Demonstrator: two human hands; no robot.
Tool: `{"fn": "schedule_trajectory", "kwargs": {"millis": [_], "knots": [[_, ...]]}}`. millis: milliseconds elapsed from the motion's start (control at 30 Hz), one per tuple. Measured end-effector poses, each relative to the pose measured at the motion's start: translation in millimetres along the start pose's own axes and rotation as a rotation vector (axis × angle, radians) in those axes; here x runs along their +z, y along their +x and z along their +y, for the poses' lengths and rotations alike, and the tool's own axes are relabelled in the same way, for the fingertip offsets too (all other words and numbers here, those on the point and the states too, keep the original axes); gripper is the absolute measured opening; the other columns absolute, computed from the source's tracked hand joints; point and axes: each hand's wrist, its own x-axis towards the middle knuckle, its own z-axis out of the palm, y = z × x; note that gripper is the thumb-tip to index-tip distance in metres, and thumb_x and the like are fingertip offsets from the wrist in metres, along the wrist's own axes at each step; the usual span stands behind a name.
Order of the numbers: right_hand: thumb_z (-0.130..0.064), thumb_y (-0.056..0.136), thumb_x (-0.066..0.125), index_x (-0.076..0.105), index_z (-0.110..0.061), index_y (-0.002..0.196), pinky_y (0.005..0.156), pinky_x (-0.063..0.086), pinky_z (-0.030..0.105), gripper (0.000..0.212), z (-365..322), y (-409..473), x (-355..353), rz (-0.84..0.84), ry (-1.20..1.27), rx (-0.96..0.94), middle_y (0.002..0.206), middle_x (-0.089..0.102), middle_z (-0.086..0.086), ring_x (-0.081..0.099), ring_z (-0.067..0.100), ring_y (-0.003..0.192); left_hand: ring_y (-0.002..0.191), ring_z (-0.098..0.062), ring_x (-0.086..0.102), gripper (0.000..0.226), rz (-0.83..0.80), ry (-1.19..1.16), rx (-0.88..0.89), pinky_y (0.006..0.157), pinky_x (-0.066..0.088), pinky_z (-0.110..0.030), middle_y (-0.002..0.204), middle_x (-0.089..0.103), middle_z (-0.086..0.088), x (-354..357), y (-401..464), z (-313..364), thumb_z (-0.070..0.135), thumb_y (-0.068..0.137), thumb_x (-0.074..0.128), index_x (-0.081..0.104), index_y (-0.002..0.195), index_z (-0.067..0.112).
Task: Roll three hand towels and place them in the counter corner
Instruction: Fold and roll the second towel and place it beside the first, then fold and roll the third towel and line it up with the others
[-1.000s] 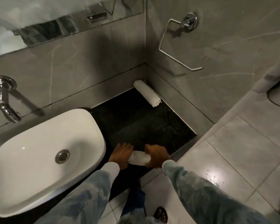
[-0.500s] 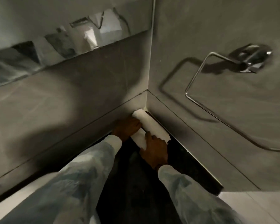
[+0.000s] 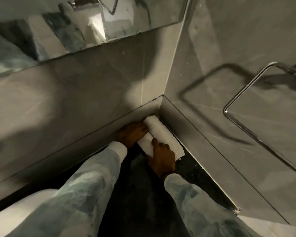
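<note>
Two white rolled hand towels lie side by side in the far corner of the black counter (image 3: 130, 194). The first roll (image 3: 162, 134) rests against the right wall's skirting. The second roll (image 3: 146, 142) lies just left of it, touching it. My left hand (image 3: 131, 134) holds the second roll's far left side. My right hand (image 3: 162, 156) presses on its near end with fingers over the top. Both hands hide much of the second roll.
Grey tiled walls meet at the corner (image 3: 161, 106). A chrome towel ring (image 3: 243, 103) hangs on the right wall. A mirror (image 3: 75, 26) runs along the back wall. The white basin's rim (image 3: 15, 218) shows at lower left.
I carried the second rolled towel from the counter's front edge to the corner and laid it beside the first roll. The view has leaned in close to the corner.
</note>
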Motion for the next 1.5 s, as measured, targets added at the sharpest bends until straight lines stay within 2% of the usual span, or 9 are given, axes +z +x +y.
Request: {"fn": "schedule_trajectory", "kwargs": {"millis": [233, 367, 467, 667, 867, 1033, 1167, 1367, 1500], "knots": [[-0.064, 0.087, 0.043, 0.032, -0.027, 0.144, 0.104, 0.04, 0.053, 0.07, 10, -44, -34, 0.19, -0.039, -0.035, 0.137, 0.056, 0.008, 0.051, 0.031, 0.124, 0.152, -0.027, 0.012, 0.061, 0.05, 0.157, -0.045, 0.126, 0.01, -0.044, 0.164, 0.013, -0.005, -23, -91, 5, 0.025, 0.1, 0.045, 0.018, 0.154, 0.022], [-0.072, 0.082, 0.035, 0.007, -0.035, 0.155, 0.117, 0.018, 0.065, 0.086, 14, -89, -53, 0.268, -0.105, -0.122, 0.163, 0.023, 0.009, 0.024, 0.033, 0.15, 0.152, -0.033, 0.005, 0.067, 0.198, 0.18, -0.196, 0.123, 0.003, -0.058, 0.165, 0.009, -0.004, -36, -173, 38, 0.059, 0.096, 0.028, 0.016, 0.154, 0.028], [-0.074, 0.084, 0.03, -0.005, -0.038, 0.154, 0.118, 0.003, 0.068, 0.087, 8, -117, -65, 0.28, -0.132, -0.18, 0.167, 0.011, 0.007, 0.008, 0.03, 0.154, 0.151, -0.037, 0.007, 0.069, 0.298, 0.193, -0.334, 0.121, 0.005, -0.062, 0.164, 0.012, -0.006, -39, -234, 59, 0.063, 0.092, 0.023, 0.021, 0.153, 0.03], [-0.075, 0.084, 0.03, 0.009, -0.039, 0.155, 0.118, 0.0, 0.067, 0.082, -46, -194, -62, 0.264, -0.119, -0.34, 0.165, 0.018, 0.007, 0.009, 0.029, 0.154, 0.151, -0.03, -0.016, 0.067, 0.267, 0.157, -0.571, 0.118, -0.008, -0.063, 0.164, -0.015, -0.001, -28, -372, 62, 0.063, 0.095, 0.013, -0.008, 0.152, 0.035], [-0.077, 0.086, 0.022, 0.0, -0.04, 0.155, 0.118, -0.002, 0.067, 0.081, -157, -285, -7, 0.138, -0.146, -0.568, 0.167, 0.01, 0.006, 0.005, 0.03, 0.154, 0.149, -0.03, -0.022, 0.068, 0.235, 0.133, -0.849, 0.117, -0.007, -0.066, 0.164, -0.019, 0.0, -1, -550, 27, 0.062, 0.095, 0.013, -0.01, 0.153, 0.034], [-0.085, 0.081, 0.01, -0.022, -0.046, 0.148, 0.118, -0.011, 0.064, 0.084, -272, -352, 58, 0.035, -0.18, -0.796, 0.165, -0.017, -0.001, -0.015, 0.028, 0.153, 0.151, -0.03, -0.017, 0.066, 0.213, 0.057, -1.036, 0.118, -0.008, -0.065, 0.164, -0.015, 0.001, 31, -678, -26, 0.061, 0.097, 0.015, -0.008, 0.152, 0.035], [-0.081, 0.084, 0.019, -0.009, -0.044, 0.153, 0.12, -0.007, 0.063, 0.083, -352, -401, 111, 0.023, -0.192, -1.022, 0.167, -0.007, 0.002, -0.008, 0.028, 0.154, 0.151, -0.03, -0.014, 0.065, 0.194, -0.01, -1.122, 0.118, -0.005, -0.065, 0.165, -0.008, -0.002, 67, -761, -77, 0.06, 0.096, 0.009, 0.0, 0.154, 0.032], [-0.069, 0.089, 0.031, 0.007, -0.035, 0.156, 0.123, 0.003, 0.058, 0.079, -503, -447, 228, -0.091, -0.265, -1.13, 0.166, 0.015, 0.006, 0.008, 0.029, 0.155, 0.151, -0.029, -0.017, 0.1, 0.093, -0.114, -1.198, 0.12, -0.007, -0.061, 0.163, -0.02, -0.001, 150, -883, -196, 0.068, 0.064, -0.037, -0.012, 0.153, 0.031], [-0.056, 0.094, 0.037, 0.0, -0.028, 0.157, 0.123, 0.002, 0.059, 0.078, -555, -456, 276, -0.26, -0.368, -1.02, 0.166, 0.014, 0.007, 0.007, 0.027, 0.155, 0.151, -0.028, -0.018, 0.072, -0.012, -0.214, -1.15, 0.121, -0.007, -0.06, 0.163, -0.021, -0.001, 174, -914, -248, 0.065, 0.09, -0.003, -0.011, 0.153, 0.03]]}}
